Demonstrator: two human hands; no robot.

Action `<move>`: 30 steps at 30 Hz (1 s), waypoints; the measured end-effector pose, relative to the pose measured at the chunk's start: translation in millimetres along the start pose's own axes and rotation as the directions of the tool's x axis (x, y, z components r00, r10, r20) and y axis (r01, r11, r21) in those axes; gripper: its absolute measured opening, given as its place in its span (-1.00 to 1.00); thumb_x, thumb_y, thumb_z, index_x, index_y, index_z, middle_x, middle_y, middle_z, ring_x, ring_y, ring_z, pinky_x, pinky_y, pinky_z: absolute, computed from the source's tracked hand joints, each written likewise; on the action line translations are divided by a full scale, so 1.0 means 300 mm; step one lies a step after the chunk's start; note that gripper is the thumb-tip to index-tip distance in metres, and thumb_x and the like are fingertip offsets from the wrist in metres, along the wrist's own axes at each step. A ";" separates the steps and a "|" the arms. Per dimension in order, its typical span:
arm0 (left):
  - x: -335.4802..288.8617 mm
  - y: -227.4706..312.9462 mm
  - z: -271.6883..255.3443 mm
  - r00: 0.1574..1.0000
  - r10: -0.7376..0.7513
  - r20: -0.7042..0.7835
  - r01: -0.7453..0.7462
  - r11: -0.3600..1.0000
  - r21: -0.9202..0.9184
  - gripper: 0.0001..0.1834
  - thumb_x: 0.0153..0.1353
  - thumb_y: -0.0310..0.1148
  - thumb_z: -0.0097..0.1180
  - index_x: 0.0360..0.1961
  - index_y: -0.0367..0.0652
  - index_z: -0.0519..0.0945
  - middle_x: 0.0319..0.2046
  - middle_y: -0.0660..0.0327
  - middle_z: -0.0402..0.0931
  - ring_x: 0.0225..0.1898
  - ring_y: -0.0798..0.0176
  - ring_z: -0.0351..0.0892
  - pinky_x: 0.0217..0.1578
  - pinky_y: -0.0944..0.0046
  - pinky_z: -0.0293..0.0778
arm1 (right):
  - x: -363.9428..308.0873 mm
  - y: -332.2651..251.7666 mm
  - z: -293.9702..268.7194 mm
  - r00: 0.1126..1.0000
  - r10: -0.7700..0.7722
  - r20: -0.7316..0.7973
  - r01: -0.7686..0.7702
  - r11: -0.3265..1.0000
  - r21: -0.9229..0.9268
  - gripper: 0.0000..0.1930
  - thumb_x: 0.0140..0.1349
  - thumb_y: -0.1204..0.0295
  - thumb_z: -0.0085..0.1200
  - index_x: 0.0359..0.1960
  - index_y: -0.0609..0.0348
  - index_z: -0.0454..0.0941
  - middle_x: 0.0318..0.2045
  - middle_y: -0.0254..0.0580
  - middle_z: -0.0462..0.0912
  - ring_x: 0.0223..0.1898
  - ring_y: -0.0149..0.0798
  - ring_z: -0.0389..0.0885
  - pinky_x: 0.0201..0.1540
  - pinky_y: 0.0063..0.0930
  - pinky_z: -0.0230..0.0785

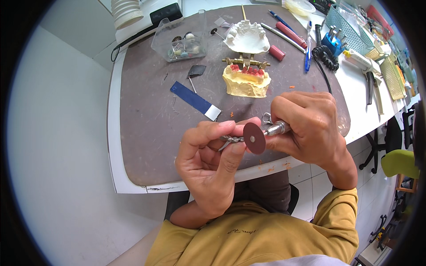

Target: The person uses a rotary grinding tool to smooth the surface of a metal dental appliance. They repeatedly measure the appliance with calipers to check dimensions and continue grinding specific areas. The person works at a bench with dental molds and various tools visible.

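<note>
Between the thumb and fingers of my left hand [206,166] is a small grey metal dental casting [231,140]. My right hand [306,126] grips a silver rotary handpiece [278,128], its tip toward the left. A dark red cutting disc [254,138] sits on the handpiece's tip, right beside the casting; whether they touch I cannot tell. Beyond my hands stands a hinged brass articulator [246,63]. It carries a white plaster tooth model [246,37] and a yellow plaster model [246,84] with red on its teeth.
A blue strip with a white end [193,98] and a dark square on a shank [196,71] lie left of the models. Behind them is a clear box [179,46] of polishing tips. Pens, a red cylinder [277,52], a coiled black cord [326,58] and baskets [350,31] are at right.
</note>
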State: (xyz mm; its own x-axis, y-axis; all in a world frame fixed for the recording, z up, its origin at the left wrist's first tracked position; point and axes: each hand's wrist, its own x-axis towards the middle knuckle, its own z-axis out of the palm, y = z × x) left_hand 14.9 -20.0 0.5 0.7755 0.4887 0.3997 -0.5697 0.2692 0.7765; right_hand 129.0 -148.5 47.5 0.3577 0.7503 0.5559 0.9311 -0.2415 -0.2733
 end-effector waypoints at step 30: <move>0.000 0.001 -0.003 1.000 0.010 0.013 -0.010 1.000 0.020 -0.65 0.17 -0.55 0.09 -0.01 -0.27 0.36 -0.21 0.11 0.48 -0.09 -0.04 0.54 -0.04 0.10 0.51 | 0.000 0.000 0.002 1.000 0.009 -0.008 -0.009 1.000 0.000 -0.49 -0.23 -0.01 0.29 -0.70 0.14 0.32 -0.80 -0.27 0.26 -0.78 -0.23 0.30 -0.71 -0.42 0.08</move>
State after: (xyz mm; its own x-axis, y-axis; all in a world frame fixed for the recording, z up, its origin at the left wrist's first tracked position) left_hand 14.3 -19.1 0.2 0.7733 0.4802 0.4141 -0.5722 0.2470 0.7821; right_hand 129.1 -148.2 47.0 0.3664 0.7433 0.5597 0.9280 -0.2480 -0.2781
